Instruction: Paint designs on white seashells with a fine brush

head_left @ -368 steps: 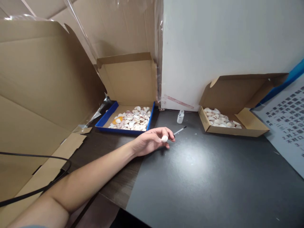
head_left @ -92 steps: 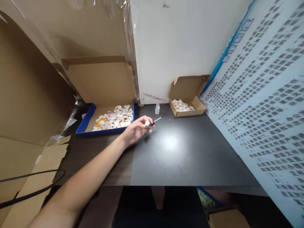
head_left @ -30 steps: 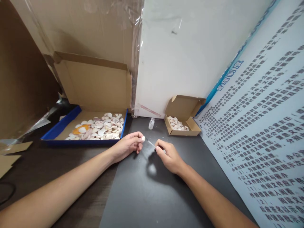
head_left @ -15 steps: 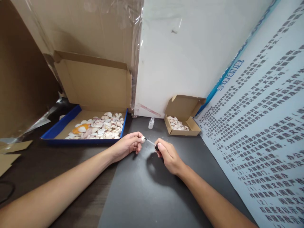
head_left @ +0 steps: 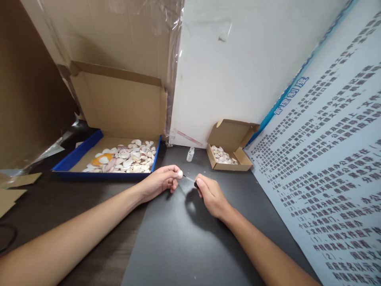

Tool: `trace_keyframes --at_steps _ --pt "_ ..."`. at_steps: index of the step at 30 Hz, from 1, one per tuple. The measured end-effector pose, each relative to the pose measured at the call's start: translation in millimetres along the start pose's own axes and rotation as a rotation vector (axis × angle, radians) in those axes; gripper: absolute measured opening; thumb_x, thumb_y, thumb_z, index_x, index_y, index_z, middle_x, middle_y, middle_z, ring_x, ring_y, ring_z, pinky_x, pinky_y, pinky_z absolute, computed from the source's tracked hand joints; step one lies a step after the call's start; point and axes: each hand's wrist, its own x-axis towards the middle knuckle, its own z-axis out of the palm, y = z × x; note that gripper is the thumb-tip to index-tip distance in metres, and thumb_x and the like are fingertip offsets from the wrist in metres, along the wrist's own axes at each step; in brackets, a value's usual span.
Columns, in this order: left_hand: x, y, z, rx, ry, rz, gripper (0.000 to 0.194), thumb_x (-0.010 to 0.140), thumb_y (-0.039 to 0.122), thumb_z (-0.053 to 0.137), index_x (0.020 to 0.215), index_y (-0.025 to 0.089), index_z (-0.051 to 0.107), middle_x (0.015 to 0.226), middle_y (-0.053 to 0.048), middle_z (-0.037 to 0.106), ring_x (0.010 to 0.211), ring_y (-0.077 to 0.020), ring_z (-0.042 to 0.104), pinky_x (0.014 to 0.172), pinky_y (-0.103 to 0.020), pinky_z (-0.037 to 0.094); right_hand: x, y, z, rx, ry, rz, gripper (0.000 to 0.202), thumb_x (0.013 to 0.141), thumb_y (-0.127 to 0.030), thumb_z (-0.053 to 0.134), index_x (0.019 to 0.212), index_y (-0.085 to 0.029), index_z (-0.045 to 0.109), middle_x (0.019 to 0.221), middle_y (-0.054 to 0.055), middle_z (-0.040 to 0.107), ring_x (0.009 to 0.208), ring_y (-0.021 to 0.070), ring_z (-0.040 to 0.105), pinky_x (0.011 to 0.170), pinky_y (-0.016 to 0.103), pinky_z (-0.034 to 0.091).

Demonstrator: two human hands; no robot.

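Observation:
My left hand (head_left: 162, 179) pinches a small white seashell (head_left: 180, 174) between thumb and fingertips. In my right hand (head_left: 210, 195) is a thin brush with a black cap (head_left: 195, 184), its pale stem pointing left. The dark brush tip is at the shell's right side; whether it touches cannot be made out. Behind the hands a small clear bottle (head_left: 190, 154) with a whitish look stands uncapped on the dark table. Both hands are held above the grey mat (head_left: 178, 242).
At the left, a blue-sided cardboard box (head_left: 107, 174) holds many shells and an orange piece (head_left: 101, 159). A smaller cardboard box (head_left: 232, 167) with shells stands back right. A white panel (head_left: 214, 79) and a printed board (head_left: 327, 159) border the workspace.
The shell in my left hand has turned slightly, showing more of its ribbed face. My right hand with the brush has shifted only a little. The view has moved slightly.

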Motion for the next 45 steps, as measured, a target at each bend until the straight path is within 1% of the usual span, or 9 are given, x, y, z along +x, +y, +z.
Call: trace_keyframes --at_steps 6,10,15,19,24,27,31,42,45 --pt "-2.1 1.7 1.5 -0.006 0.007 0.000 0.016 0.076 0.026 0.068 0.082 0.016 0.056 0.061 0.001 0.055 0.054 -0.0095 0.050 0.050 -0.019 0.041 -0.2 -1.4 -0.1 0.044 -0.052 -0.043 0.036 0.102 -0.036 0.028 0.072 -0.021 0.042 0.063 -0.002 0.045 0.060 0.0139 0.044 0.061 0.027 0.032" --pt "-3.3 3.3 3.2 0.001 0.017 -0.014 0.014 0.077 0.025 0.066 0.082 0.017 0.056 0.057 0.002 0.054 0.053 -0.0102 0.049 0.050 -0.019 0.040 -0.1 -2.1 0.0 -0.008 0.001 -0.011 0.037 0.101 -0.035 0.029 0.069 -0.021 0.039 0.062 -0.002 0.044 0.059 0.0140 0.042 0.060 0.028 0.030" --pt "-3.0 3.9 3.4 -0.009 0.018 -0.025 0.014 0.077 0.025 0.066 0.082 0.017 0.056 0.057 0.002 0.054 0.054 -0.0105 0.050 0.051 -0.020 0.040 -0.1 -2.1 0.2 0.020 -0.048 -0.039 0.036 0.102 -0.035 0.029 0.071 -0.021 0.042 0.063 -0.002 0.045 0.060 0.0140 0.044 0.061 0.027 0.032" --pt "-2.7 3.2 2.9 -0.011 0.011 -0.021 0.013 0.078 0.025 0.066 0.081 0.016 0.057 0.057 0.002 0.054 0.054 -0.0108 0.050 0.051 -0.020 0.040 0.6 -0.8 0.1 -0.016 0.011 0.003 0.038 0.101 -0.037 0.029 0.068 -0.021 0.039 0.061 -0.002 0.044 0.059 0.0140 0.042 0.059 0.027 0.031" --pt "-2.9 2.9 2.4 -0.004 0.000 -0.002 0.013 0.077 0.024 0.067 0.081 0.016 0.057 0.058 0.001 0.055 0.054 -0.0106 0.050 0.051 -0.020 0.041 0.7 -0.4 0.5 0.001 -0.039 -0.023 0.037 0.101 -0.037 0.031 0.070 -0.021 0.041 0.061 -0.002 0.045 0.058 0.0137 0.043 0.059 0.027 0.031" --pt "-2.8 2.7 1.5 -0.009 -0.009 0.003 0.015 0.076 0.026 0.067 0.082 0.016 0.057 0.059 0.001 0.056 0.053 -0.0105 0.050 0.050 -0.020 0.040 0.7 -0.6 0.2 -0.020 0.011 0.007 0.038 0.101 -0.037 0.031 0.067 -0.021 0.038 0.061 -0.002 0.044 0.058 0.0136 0.042 0.058 0.027 0.030" --pt "-2.4 1.4 0.3 -0.011 -0.008 0.009 0.014 0.077 0.025 0.066 0.082 0.016 0.057 0.060 0.000 0.056 0.053 -0.0107 0.051 0.050 -0.020 0.040 -0.3 -3.3 -0.7 0.036 -0.020 -0.075 0.036 0.101 -0.035 0.030 0.070 -0.020 0.043 0.063 -0.002 0.045 0.059 0.0133 0.044 0.061 0.026 0.033" --pt "-3.0 2.4 -0.1 -0.033 -0.039 -0.006 0.006 0.074 0.017 0.060 0.077 0.016 0.054 0.065 0.000 0.053 0.056 -0.0120 0.052 0.051 -0.021 0.040 -0.3 -3.2 -0.6 0.027 -0.044 -0.062 0.037 0.101 -0.037 0.032 0.071 -0.020 0.044 0.061 -0.002 0.045 0.058 0.0133 0.044 0.059 0.026 0.033" --pt "-3.3 2.0 -0.4 -0.038 -0.045 -0.009 0.006 0.073 0.016 0.059 0.076 0.016 0.054 0.064 0.000 0.052 0.056 -0.0124 0.051 0.051 -0.022 0.040 0.1 -3.5 -0.2 0.003 0.002 -0.033 0.038 0.101 -0.037 0.032 0.068 -0.020 0.042 0.060 -0.002 0.044 0.058 0.0132 0.043 0.059 0.026 0.032"
